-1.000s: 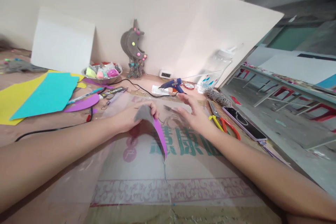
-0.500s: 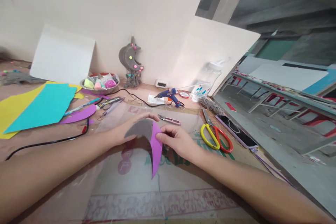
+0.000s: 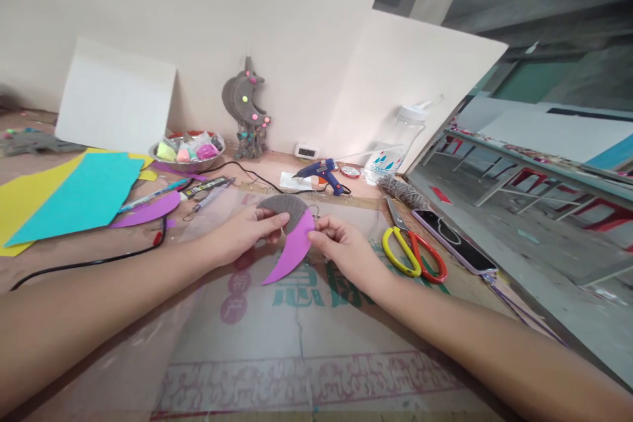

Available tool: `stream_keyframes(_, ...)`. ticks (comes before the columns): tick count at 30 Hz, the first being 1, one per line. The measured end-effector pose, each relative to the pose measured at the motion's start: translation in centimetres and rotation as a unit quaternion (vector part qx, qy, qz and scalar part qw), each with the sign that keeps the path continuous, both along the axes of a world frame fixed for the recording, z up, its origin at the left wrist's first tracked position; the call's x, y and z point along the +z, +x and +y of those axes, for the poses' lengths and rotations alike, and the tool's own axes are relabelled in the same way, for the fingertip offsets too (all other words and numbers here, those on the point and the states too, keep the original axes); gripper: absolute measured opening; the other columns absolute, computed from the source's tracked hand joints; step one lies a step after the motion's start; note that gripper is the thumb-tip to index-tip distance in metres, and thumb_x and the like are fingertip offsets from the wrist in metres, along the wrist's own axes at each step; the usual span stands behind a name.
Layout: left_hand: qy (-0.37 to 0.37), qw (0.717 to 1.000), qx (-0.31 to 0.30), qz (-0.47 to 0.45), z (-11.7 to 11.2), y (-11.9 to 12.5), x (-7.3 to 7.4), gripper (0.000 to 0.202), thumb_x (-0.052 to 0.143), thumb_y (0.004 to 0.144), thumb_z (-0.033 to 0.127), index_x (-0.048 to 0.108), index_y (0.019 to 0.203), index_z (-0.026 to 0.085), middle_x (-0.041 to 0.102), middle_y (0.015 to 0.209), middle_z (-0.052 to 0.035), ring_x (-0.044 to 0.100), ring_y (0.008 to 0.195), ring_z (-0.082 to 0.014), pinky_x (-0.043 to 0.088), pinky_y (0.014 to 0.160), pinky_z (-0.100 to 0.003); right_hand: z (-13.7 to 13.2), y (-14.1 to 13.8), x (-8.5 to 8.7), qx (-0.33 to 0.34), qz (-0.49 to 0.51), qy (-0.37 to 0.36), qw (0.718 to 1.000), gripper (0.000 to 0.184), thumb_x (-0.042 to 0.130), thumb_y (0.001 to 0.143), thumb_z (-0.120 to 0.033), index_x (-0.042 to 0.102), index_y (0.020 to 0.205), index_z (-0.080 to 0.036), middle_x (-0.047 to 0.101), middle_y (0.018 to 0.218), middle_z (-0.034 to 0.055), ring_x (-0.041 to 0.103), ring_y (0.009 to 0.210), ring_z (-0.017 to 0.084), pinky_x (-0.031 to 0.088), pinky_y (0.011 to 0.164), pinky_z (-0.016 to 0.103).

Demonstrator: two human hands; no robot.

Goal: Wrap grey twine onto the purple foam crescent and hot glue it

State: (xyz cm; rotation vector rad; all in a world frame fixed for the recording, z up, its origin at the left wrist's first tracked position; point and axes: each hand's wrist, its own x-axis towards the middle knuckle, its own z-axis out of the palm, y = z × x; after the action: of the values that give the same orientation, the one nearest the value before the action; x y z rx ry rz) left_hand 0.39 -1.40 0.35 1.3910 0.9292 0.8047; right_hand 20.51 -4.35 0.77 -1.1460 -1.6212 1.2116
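Held above the table is a purple crescent moon (image 3: 293, 252), its upper part wrapped in grey yarn (image 3: 289, 206). My left hand (image 3: 252, 232) pinches the wrapped part from the left, thumb on the front. On the right, my right hand (image 3: 339, 244) grips the crescent's outer edge near where the wrapping stops, its fingertips partly hidden behind. The bare purple tip points down and to the left. Yellow and orange scissors (image 3: 414, 256) lie to the right of my right hand, and a ball of grey yarn (image 3: 403, 192) sits beyond them.
A blue glue gun (image 3: 324, 175) with a cord lies at the back. A bowl (image 3: 190, 159) of coloured clay packs and turquoise foam sheet (image 3: 79, 194) are at left. A phone (image 3: 455, 241) lies near the right edge. A finished grey moon (image 3: 242, 100) hangs against the wall.
The crescent has turned so its face shows more and its tip swings left. My left fingers moved from behind it, and the thumb now lies across the wrapped part.
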Motion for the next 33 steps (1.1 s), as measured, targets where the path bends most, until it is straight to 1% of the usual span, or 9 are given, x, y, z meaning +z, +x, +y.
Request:
stream_keyframes(5,-0.017,0.999,-0.015,-0.024,0.2,0.0,-0.1,0.037,0.061,0.081,0.043,0.053,0.058,0.014,0.049,0.05,0.0034,0.04,0.043,-0.0051,0.029,0.043,-0.019,-0.2,1.5,1.2,-0.105,-0.066,0.14,0.982,0.027,0.056,0.084,-0.043,0.056,0.074,-0.018,0.043,0.058,-0.0053,0.036,0.053,0.008,0.032,0.053,0.023)
stream_keyframes(9,-0.015,0.998,-0.047,-0.039,0.5,-0.3,-0.1,0.036,0.06,0.08,0.044,0.059,0.06,0.013,0.058,0.055,-0.001,0.05,0.047,-0.0078,0.038,0.049,-0.02,-0.5,2.0,1.5,-0.048,-0.144,0.193,0.969,0.027,0.049,0.088,-0.041,0.063,0.089,-0.018,0.052,0.068,-0.0007,0.049,0.064,0.012,0.04,0.062,0.026)
stream_keyframes(14,0.096,0.994,-0.058,0.006,0.1,-0.3,1.2,0.033,0.054,0.085,0.041,0.061,0.067,0.014,0.061,0.063,-0.0022,0.055,0.059,-0.0115,0.045,0.063,-0.025,-0.5,1.6,0.5,0.002,-0.205,0.221,0.954,0.051,0.065,0.078,-0.041,0.048,0.12,-0.019,0.058,0.086,0.0021,0.053,0.068,0.013,0.045,0.063,0.027)
stream_keyframes(16,0.142,0.987,-0.067,0.023,-0.6,-0.1,2.0,0.027,0.051,0.087,0.037,0.062,0.076,0.015,0.062,0.068,-0.0017,0.057,0.065,-0.013,0.046,0.066,-0.026,-0.7,1.4,0.3,0.016,-0.26,0.29,0.921,0.041,0.064,0.079,-0.036,0.049,0.114,-0.019,0.059,0.083,0.002,0.053,0.068,0.013,0.045,0.063,0.027)
stream_keyframes(19,0.17,0.982,-0.083,0.021,-1.6,0.1,3.1,0.021,0.048,0.088,0.033,0.062,0.086,0.017,0.063,0.073,-0.0009,0.059,0.069,-0.0136,0.047,0.069,-0.027,-1.1,1.5,0.6,0.011,-0.334,0.434,0.837,0.007,0.052,0.085,-0.019,0.052,0.091,-0.019,0.06,0.075,0.0021,0.052,0.064,0.013,0.041,0.061,0.026)
stream_keyframes(24,0.174,0.978,-0.089,0.078,-2.4,0.0,4.6,0.029,0.06,0.077,0.028,0.063,0.105,0.022,0.068,0.095,-0.0011,0.062,0.087,-0.0172,0.048,0.079,-0.029,-0.9,2.1,1.9,-0.004,-0.422,0.561,0.712,0.011,0.047,0.08,-0.009,0.052,0.082,-0.018,0.058,0.066,0.0008,0.049,0.062,0.014,0.033,0.058,0.027)
stream_keyframes(28,0.193,0.965,-0.039,0.173,-2.1,-0.3,5.0,0.036,0.048,0.084,0.048,0.067,0.079,0.017,0.069,0.076,-0.004,0.063,0.075,-0.0187,0.048,0.067,-0.028,-0.1,2.6,2.4,0.021,-0.49,0.59,0.641,0.012,0.043,0.087,-0.013,0.055,0.085,-0.016,0.06,0.07,0.0042,0.05,0.066,0.017,0.034,0.061,0.029)
stream_keyframes(31,0.193,0.955,0.015,0.223,-1.3,-0.5,4.6,0.043,0.048,0.082,0.054,0.062,0.069,0.016,0.067,0.067,-0.0048,0.063,0.068,-0.0191,0.047,0.061,-0.027,1.3,3.5,2.6,0.056,-0.527,0.561,0.636,0.015,0.042,0.09,-0.015,0.056,0.095,-0.017,0.064,0.081,0.0066,0.055,0.075,0.019,0.037,0.068,0.031)
stream_keyframes(33,0.188,0.962,0.043,0.195,-0.2,-0.9,4.3,0.039,0.051,0.081,0.052,0.062,0.071,0.016,0.066,0.065,-0.0045,0.062,0.066,-0.0184,0.047,0.06,-0.027,2.6,4.4,3.1,0.001,-0.525,0.512,0.68,0.02,0.044,0.089,-0.016,0.056,0.105,-0.016,0.065,0.088,0.0086,0.057,0.083,0.022,0.04,0.072,0.033)
